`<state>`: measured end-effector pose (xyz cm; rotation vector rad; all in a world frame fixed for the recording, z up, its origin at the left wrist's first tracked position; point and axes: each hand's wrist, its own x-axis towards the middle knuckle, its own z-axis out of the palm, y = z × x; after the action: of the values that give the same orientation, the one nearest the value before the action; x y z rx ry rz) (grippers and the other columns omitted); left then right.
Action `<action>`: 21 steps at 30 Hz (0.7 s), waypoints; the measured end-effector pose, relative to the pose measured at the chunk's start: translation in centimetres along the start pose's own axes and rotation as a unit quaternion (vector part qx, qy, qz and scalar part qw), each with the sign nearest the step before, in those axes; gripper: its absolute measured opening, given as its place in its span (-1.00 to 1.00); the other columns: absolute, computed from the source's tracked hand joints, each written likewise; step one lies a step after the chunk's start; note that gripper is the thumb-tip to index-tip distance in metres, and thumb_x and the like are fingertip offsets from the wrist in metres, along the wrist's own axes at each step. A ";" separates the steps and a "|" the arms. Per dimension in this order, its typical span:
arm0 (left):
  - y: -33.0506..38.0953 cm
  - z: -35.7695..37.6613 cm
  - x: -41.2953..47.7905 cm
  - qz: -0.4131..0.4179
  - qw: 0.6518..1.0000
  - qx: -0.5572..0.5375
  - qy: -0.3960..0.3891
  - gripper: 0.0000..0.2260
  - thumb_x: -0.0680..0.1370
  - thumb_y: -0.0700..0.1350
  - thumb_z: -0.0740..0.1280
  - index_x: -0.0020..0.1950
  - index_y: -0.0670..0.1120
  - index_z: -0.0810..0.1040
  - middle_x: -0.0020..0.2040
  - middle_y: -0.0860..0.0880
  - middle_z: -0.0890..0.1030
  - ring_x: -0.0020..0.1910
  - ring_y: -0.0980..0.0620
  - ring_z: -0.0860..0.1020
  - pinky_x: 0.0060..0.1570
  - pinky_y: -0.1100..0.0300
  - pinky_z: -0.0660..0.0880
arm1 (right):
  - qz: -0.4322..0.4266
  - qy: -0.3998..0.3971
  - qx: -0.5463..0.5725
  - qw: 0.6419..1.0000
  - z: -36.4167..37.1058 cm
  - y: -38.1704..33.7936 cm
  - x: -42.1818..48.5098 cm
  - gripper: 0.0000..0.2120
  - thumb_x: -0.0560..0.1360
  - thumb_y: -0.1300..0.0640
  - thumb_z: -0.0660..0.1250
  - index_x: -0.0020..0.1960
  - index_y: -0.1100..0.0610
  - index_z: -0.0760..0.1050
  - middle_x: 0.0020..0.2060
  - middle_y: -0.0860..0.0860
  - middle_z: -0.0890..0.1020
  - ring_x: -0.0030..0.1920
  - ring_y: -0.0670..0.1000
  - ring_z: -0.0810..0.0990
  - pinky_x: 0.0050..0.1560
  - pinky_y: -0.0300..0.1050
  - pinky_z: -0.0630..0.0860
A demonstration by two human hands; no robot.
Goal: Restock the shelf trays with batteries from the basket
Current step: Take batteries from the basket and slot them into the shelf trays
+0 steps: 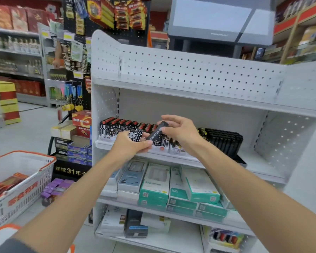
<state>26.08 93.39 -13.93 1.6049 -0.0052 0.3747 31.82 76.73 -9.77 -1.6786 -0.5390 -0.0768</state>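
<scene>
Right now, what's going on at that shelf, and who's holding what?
A person is working at the middle shelf. Their left hand grips a patterned pack, and their right hand pinches a slim black pack. Both are held just in front of the row of red-topped packs. The basket at lower left has red packs in it.
</scene>
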 end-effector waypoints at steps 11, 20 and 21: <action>1.2 14.8 -0.4 0.023 0.997 -0.009 -0.070 -0.86 0.44 -0.33 0.48 -0.04 -0.24 0.60 -0.18 -0.12 0.65 -0.27 0.01 0.66 -0.26 0.24 0.63 | -0.001 0.134 -0.191 0.972 -12.3 -0.6 -4.7 -0.58 0.47 0.23 0.42 0.31 0.09 0.49 -0.02 0.03 0.58 0.02 0.08 0.62 0.13 -0.06 0.55; 0.0 17.1 1.1 0.013 0.998 0.029 -0.059 -0.86 0.60 -0.13 0.32 0.11 -0.12 0.43 -0.23 -0.07 0.59 -0.44 0.13 0.48 -0.47 0.33 0.44 | 0.016 0.192 -0.276 0.942 -20.2 0.5 -5.9 -0.71 0.45 0.27 0.37 0.15 0.08 0.48 -0.07 -0.02 0.52 -0.12 -0.09 0.51 -0.30 -0.37 0.38; -0.2 17.2 1.1 0.010 0.998 0.032 -0.061 -0.91 0.60 -0.15 0.29 0.06 -0.11 0.43 -0.24 -0.06 0.57 -0.43 0.12 0.47 -0.46 0.32 0.43 | 0.018 0.193 -0.279 0.940 -20.3 0.9 -5.8 -0.71 0.44 0.27 0.37 0.13 0.07 0.49 -0.09 -0.02 0.52 -0.13 -0.10 0.50 -0.31 -0.37 0.38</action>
<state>31.21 76.90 -14.20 1.6906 -0.1028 0.2951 32.13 55.61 -8.72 -2.1528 -0.1912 -0.5660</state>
